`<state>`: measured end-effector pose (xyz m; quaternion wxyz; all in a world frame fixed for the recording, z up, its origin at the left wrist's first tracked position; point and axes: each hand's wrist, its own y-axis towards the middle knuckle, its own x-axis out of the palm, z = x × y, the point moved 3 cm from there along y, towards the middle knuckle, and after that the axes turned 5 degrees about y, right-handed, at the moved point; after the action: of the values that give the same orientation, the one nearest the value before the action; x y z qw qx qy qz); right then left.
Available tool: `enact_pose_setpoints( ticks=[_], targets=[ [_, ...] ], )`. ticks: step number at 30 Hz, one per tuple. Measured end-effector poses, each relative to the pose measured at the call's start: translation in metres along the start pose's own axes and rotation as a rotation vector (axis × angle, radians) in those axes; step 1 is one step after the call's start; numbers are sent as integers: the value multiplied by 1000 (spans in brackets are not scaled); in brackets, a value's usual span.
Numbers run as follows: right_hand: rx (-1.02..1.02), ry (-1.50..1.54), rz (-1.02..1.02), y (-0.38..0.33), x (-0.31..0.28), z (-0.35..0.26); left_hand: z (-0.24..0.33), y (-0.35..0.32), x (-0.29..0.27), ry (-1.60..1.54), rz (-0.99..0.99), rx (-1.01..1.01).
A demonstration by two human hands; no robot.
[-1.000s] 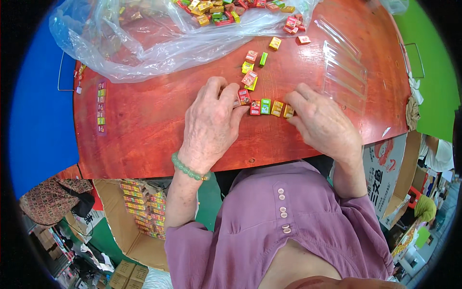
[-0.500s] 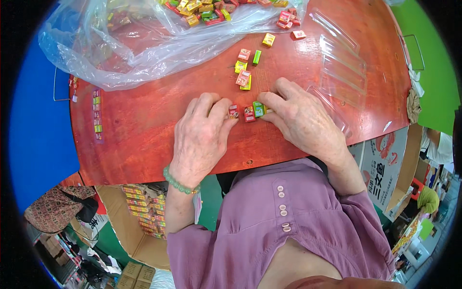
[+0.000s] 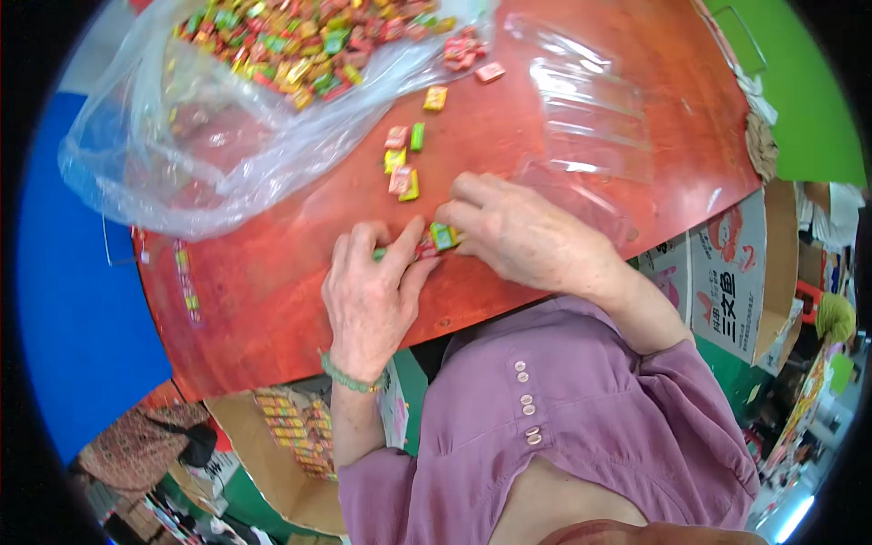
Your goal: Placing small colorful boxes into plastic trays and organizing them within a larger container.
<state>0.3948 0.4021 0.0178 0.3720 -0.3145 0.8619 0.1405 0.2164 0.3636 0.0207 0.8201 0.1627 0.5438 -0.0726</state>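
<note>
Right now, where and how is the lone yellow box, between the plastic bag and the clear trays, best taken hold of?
Probably pinch the yellow box by its left and right sides, coming from the person's own side. It is small and block-shaped and sits apart from other boxes, so both sides look free; the plastic bag lies beyond it.

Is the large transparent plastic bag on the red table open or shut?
Open: the bag lies slack, and the heap of small red, yellow and green boxes shows uncovered.
</note>
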Motion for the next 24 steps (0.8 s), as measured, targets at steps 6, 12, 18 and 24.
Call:
enact_pose_setpoints(
  ticks=[6,12,18,24],
  targets=[
    [-56,-86,68,-17,2,-9,8,-4,8,26,64,-3],
    [-16,-59,95,-47,-24,-2,41,16,3,7,25,56],
    [96,-144,293,-71,-80,30,86,82,18,-16,117,248],
    [87,-234,461,-53,-135,92,104,178,41,34,183,441]
  ],
)
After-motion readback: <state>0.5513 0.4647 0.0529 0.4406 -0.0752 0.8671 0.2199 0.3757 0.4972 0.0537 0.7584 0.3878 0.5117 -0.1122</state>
